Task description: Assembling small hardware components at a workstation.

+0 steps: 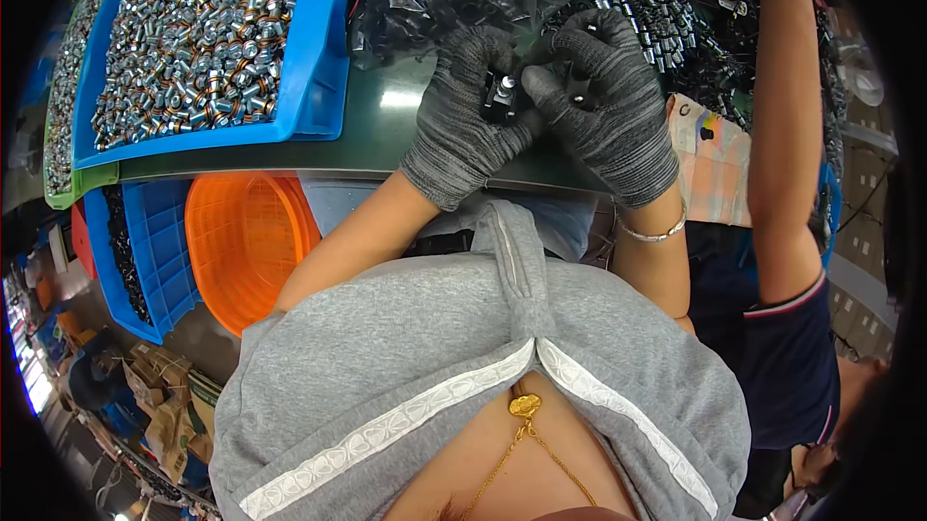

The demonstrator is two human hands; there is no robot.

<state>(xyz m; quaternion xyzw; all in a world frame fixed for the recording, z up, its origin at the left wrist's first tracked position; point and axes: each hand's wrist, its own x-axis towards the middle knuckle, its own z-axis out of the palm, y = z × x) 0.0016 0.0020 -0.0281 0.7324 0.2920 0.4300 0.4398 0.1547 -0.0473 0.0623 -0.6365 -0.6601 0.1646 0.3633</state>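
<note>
Black part (499, 104) with shiny silver stud, over the surface (386, 101), inward of its near edge.
Left hand (462, 120) grips it; right hand (613, 111) curls round a silver-dotted dark piece (582, 86), mostly hidden.

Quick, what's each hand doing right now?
Left hand: closed, holding a black part with a silver stud.
Right hand: closed around a dark piece, partly hidden.

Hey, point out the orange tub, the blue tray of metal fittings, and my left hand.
Orange tub (246, 222): head view, on its bare inside.
Blue tray (323, 67): head view, on its right side wall.
Left hand (460, 108): head view, middle of the gloved hand.
</note>
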